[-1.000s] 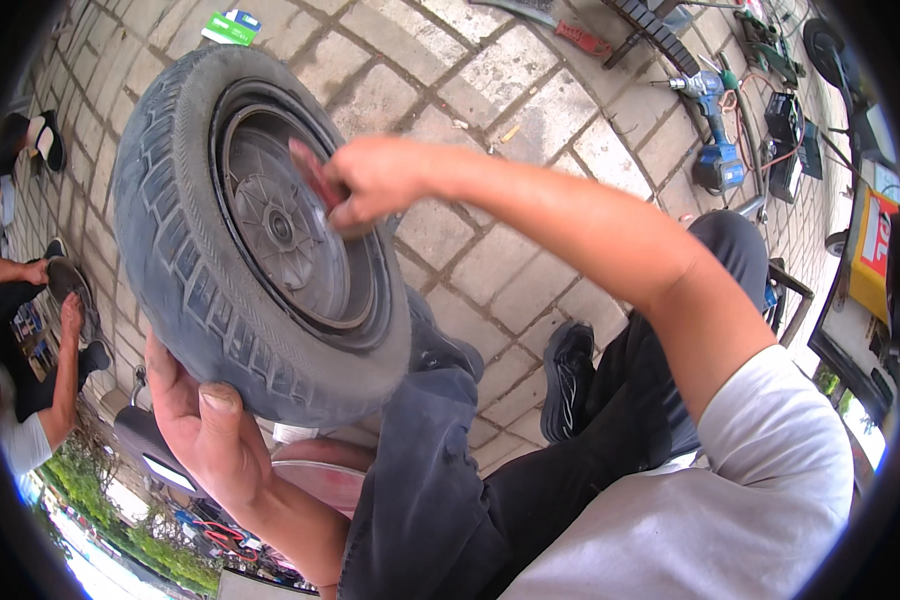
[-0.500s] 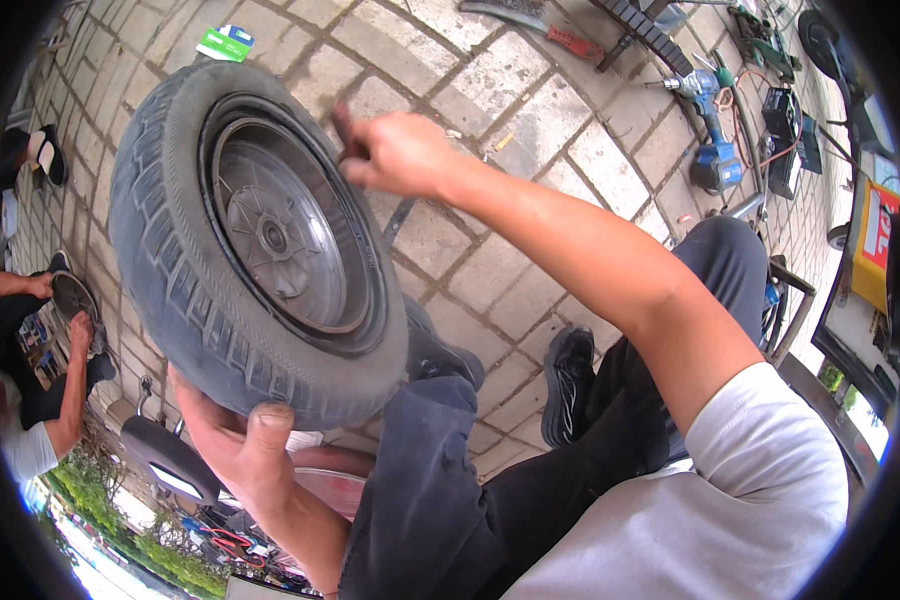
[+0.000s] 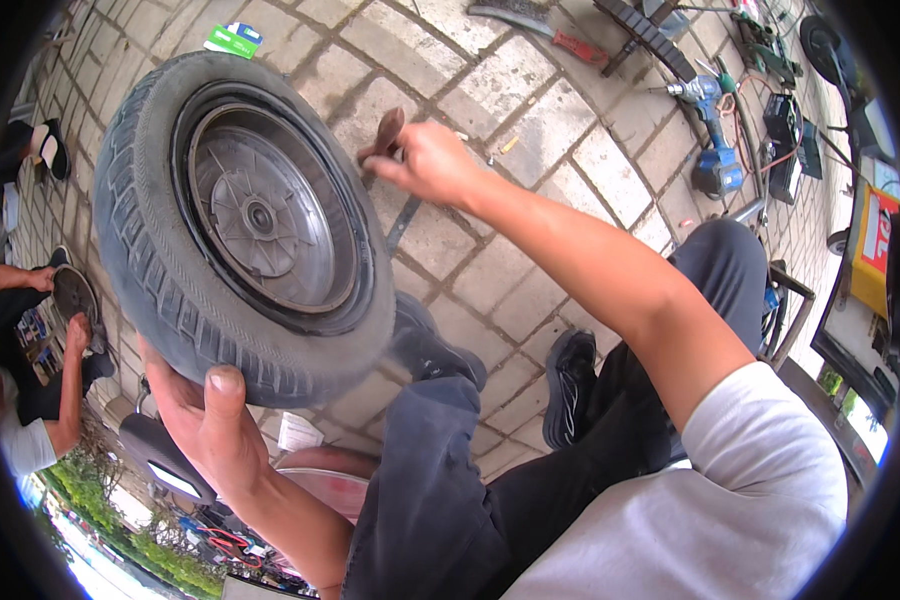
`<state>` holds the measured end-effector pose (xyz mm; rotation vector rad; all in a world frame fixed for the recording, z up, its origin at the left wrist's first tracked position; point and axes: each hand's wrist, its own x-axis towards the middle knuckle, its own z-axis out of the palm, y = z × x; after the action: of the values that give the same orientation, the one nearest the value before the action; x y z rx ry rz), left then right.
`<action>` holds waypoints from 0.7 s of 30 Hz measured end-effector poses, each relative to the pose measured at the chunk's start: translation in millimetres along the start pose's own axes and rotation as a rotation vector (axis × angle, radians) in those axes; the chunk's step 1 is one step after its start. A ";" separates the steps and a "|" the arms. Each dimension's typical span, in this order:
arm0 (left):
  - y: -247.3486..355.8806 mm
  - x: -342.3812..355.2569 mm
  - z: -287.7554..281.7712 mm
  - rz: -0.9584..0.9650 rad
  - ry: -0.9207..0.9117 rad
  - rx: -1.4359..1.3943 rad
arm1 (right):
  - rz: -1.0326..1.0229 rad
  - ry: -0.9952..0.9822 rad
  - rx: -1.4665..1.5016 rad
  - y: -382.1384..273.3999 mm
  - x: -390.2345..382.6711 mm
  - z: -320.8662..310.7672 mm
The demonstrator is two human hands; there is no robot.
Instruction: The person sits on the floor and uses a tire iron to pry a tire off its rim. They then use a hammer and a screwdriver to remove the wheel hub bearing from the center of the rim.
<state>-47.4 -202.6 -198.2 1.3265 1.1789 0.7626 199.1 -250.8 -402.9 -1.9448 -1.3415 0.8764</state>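
A tyre mounted on a grey metal rim (image 3: 245,230) tilts in front of me at the left, its inner hub open to view. My left hand (image 3: 205,425) grips the tyre's tread from below, thumb against the rubber. Just right of the tyre, my right hand (image 3: 425,160) is closed on a small reddish-brown object (image 3: 388,128), too small to identify, held clear of the rim. A flat grey metal strip (image 3: 403,225) lies on the paving below that hand.
A co-worker (image 3: 45,380) handles a round part at the far left. On the pavers (image 3: 500,290) lie a green-and-white box (image 3: 232,40), a red-handled tool (image 3: 580,50) and a blue cordless power tool (image 3: 715,165). A red seat or stool (image 3: 320,485) is below.
My right hand has come out of the rim and moved up and rightward, still closed on the object. The tyre and my left hand have shifted slightly leftward.
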 end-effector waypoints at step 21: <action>0.3 -30.4 28.7 -0.062 -0.015 0.115 | -0.001 -0.131 0.053 -36.3 4.7 -5.7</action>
<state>-29.1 -240.1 -195.8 1.3809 1.2615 0.6470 185.2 -236.1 -371.9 -1.8738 -1.3793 1.0434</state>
